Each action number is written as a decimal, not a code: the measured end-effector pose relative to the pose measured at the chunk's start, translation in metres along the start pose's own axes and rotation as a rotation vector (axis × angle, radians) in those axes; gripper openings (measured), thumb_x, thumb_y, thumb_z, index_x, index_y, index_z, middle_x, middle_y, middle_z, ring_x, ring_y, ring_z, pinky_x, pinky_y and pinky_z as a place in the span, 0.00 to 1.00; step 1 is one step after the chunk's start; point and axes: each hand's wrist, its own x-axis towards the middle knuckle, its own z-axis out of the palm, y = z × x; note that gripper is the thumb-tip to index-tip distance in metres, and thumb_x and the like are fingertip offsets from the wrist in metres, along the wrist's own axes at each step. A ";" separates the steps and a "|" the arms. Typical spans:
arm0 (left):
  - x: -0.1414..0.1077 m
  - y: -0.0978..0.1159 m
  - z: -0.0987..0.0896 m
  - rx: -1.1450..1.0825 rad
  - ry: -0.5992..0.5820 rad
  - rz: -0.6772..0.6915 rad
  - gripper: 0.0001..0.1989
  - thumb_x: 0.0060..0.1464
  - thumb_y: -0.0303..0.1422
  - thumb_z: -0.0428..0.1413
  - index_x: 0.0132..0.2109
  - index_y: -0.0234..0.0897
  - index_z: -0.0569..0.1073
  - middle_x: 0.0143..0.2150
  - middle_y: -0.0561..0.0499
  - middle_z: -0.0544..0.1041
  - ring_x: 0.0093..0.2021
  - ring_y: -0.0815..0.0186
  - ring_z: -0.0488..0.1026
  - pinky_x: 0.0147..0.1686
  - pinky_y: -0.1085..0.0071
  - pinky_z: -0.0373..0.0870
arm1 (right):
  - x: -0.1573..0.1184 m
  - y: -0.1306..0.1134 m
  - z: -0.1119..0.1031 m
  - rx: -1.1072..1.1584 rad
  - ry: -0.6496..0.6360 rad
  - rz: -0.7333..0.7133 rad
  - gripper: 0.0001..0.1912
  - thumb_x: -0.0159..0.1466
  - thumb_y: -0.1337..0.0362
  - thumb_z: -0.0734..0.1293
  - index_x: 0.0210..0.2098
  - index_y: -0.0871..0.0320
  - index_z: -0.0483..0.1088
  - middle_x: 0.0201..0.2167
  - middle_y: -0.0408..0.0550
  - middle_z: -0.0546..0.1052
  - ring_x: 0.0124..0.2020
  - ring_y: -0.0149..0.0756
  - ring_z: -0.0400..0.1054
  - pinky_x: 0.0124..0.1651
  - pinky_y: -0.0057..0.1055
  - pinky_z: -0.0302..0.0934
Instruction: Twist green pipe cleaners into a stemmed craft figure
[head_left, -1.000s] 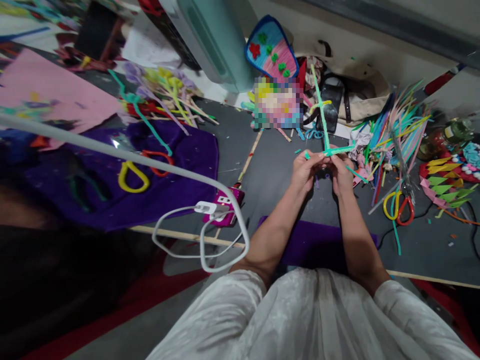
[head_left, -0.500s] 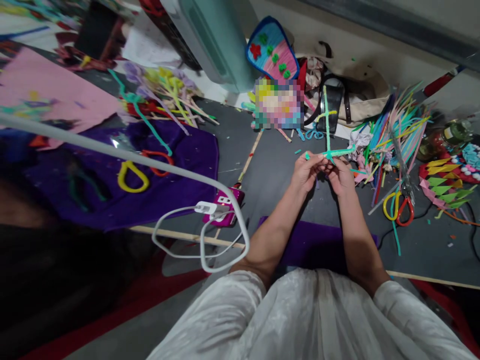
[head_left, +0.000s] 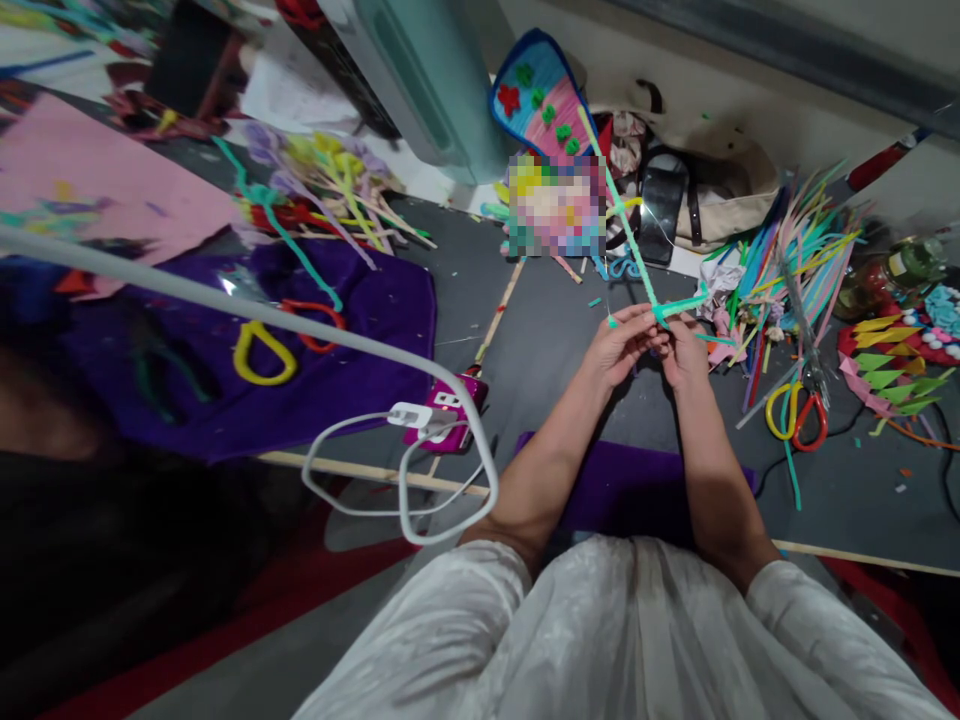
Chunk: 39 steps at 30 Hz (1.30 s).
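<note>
Head view: one green pipe-cleaner piece [head_left: 631, 245], pinched near its joint by the fingers of left hand [head_left: 617, 345] and right hand [head_left: 684, 350], long stem extending beyond them. Right of the fingers: loose pipe cleaners [head_left: 814, 245]; scissors [head_left: 811, 397].

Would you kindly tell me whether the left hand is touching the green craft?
Touching: the head view shows the left hand pinching the green craft near its joint.

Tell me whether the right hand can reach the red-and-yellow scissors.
Probably yes: the scissors lie right of the right hand, handles on the near side, but it is holding a green fuzzy stem.
</note>
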 end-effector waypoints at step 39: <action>0.003 0.006 -0.017 0.227 -0.177 -0.145 0.08 0.35 0.26 0.67 0.26 0.32 0.76 0.25 0.49 0.77 0.23 0.70 0.73 0.23 0.75 0.72 | 0.005 -0.012 -0.022 -0.154 -0.181 -0.143 0.15 0.43 0.60 0.79 0.25 0.55 0.71 0.22 0.35 0.73 0.19 0.25 0.63 0.22 0.25 0.59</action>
